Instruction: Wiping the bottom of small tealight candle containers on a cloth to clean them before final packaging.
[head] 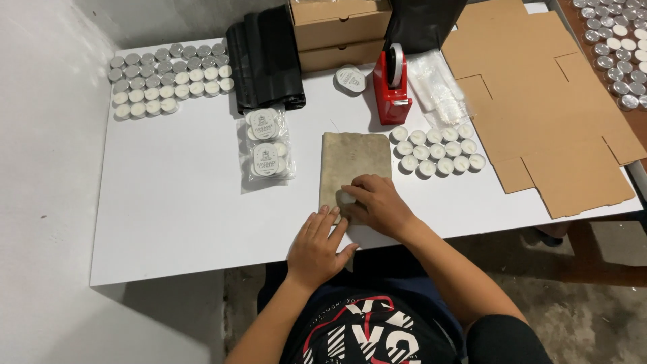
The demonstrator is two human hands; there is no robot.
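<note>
Inspector: Nearest to you, what do the hands show?

Worker: Closest in, my left hand [318,248] lies flat at the near edge of the white bench [168,216], fingers stretched out and apart, gripping nothing; its fingertips reach the near end of a tan cloth [355,162]. My right hand [376,202] rests on that cloth just beyond, fingers curled over one small white tealight [346,197], which it presses or holds against the cloth

Inspector: Position of the tealight?

Worker: On the near left part of the cloth, mostly covered by my right fingers, touching the fabric

Inspector: Surroundings?

Worker: Right of the cloth, a loose group of white tealights [438,149] stands on the bench, near but apart from it. Behind the cloth stands a red tape dispenser [392,87], with a round sticker roll [350,79] just left of it. Left of the cloth lie clear packets of tealights [266,149] bearing round labels. Far left, rows of tealights in metal cups [168,77] sit in a block. Black bags [264,61] lie folded beside brown cardboard boxes [340,30] at the back, flat cardboard blanks [546,101] cover the right side, and clear bags [435,84] lie between dispenser and blanks
</note>
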